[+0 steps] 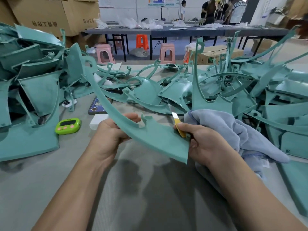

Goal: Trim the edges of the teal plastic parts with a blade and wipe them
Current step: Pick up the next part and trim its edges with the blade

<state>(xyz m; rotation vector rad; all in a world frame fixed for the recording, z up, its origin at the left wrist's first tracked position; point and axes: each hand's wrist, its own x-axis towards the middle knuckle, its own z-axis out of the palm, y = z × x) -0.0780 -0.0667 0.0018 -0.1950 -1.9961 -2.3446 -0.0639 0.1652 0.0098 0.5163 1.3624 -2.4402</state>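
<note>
Gripping the long curved teal plastic part [158,139] at mid-length, the left hand [108,130] curls round it; its long axis runs far-left to near-right; the right hand [205,144], pinching a yellow-handled blade [175,116], touches its wide near end.

Fingers of my left hand [110,135] sit mostly behind the teal part [155,139]; only the tips show past its upper edge. The yellow handle of the knife [177,126] is mostly buried in my right hand [205,144], and the blade tip blurs into the parts behind. Can't tell if it touches the part's edge. The phone [97,106] is half covered by the part's long arm. Digits on the timer [68,126] are too small to read. The low end of the cloth [236,130] runs behind my right forearm. The left pile [30,84] and right pile [275,100] are cut by the frame edges.
</note>
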